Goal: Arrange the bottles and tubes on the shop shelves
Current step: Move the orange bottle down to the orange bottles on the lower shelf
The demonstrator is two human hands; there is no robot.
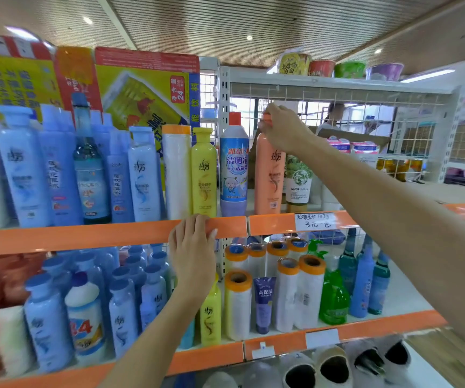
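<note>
My right hand grips the cap of a tall orange bottle that stands upright on the upper shelf, right of a white-and-blue cleaner bottle with a red cap and a yellow bottle. My left hand rests flat with straight fingers on the orange front edge of that shelf, below the yellow bottle. Blue bottles fill the shelf's left part. On the lower shelf stand blue bottles, orange-capped white rolls, a purple tube and a green bottle.
Yellow and red cartons stand behind the upper row. A white wire grid backs the right bay, with a person behind it. Bowls of noodles sit on top. Slippers lie on the bottom shelf. A small green-labelled jar stands behind the orange bottle.
</note>
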